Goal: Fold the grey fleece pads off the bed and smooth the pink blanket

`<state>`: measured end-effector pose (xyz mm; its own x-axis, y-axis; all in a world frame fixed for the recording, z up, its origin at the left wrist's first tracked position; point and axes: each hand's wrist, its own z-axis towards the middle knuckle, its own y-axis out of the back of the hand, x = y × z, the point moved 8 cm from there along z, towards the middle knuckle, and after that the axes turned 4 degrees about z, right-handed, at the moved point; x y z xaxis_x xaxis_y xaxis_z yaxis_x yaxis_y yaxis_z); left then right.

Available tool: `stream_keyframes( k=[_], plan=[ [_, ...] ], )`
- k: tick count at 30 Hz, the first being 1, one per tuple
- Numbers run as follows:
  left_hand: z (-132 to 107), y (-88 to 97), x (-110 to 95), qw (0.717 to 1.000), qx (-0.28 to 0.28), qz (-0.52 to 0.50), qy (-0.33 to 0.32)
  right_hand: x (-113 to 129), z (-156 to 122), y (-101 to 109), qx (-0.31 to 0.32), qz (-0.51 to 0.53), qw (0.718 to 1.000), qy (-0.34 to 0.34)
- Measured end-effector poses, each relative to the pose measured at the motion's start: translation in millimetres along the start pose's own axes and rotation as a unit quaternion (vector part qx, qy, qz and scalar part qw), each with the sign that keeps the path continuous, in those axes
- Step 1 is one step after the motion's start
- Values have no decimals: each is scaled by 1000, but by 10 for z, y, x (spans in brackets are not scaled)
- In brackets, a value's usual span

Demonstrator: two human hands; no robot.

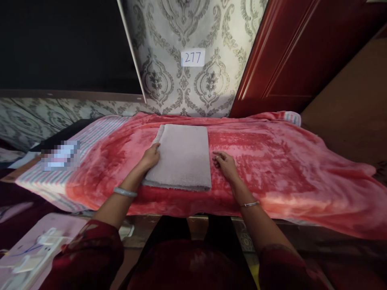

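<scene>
Watching remotely, I see the left hand (pixel 151 156) pinching the folded towel (pixel 185 157), the right hand (pixel 226 165) loosely curled and empty beside it

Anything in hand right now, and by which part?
The left hand holds the folded gray cloth by its left edge, about midway along. The right hand, just off the cloth's right edge, holds nothing visible.

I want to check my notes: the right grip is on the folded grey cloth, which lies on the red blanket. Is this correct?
Not quite: the head view shows the left grip on the folded grey cloth; the right grip is apart from it. The cloth does lie on the red blanket.
</scene>
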<state>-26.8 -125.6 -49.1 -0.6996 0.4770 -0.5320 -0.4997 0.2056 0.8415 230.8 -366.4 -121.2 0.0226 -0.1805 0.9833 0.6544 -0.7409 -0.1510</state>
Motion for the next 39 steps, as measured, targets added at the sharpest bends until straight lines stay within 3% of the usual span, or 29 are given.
stream_keyframes(
  k=[5, 20, 36, 39],
  plan=[
    [18, -2, 1, 999, 15, 50, 8, -2, 0, -3, 4, -12, 1000, 4],
    [20, 91, 147, 999, 3, -18, 36, -26, -38, -32, 8, -9, 1000, 12],
    [-28, 100, -63, 996, 12, 87, 17, -16, -21, -68, 11, 0, 1000, -7],
    [-88, 186, -181, 991, -6, 130, 1, 151, 3, -89, 15, -66, 997, 32]
  ],
)
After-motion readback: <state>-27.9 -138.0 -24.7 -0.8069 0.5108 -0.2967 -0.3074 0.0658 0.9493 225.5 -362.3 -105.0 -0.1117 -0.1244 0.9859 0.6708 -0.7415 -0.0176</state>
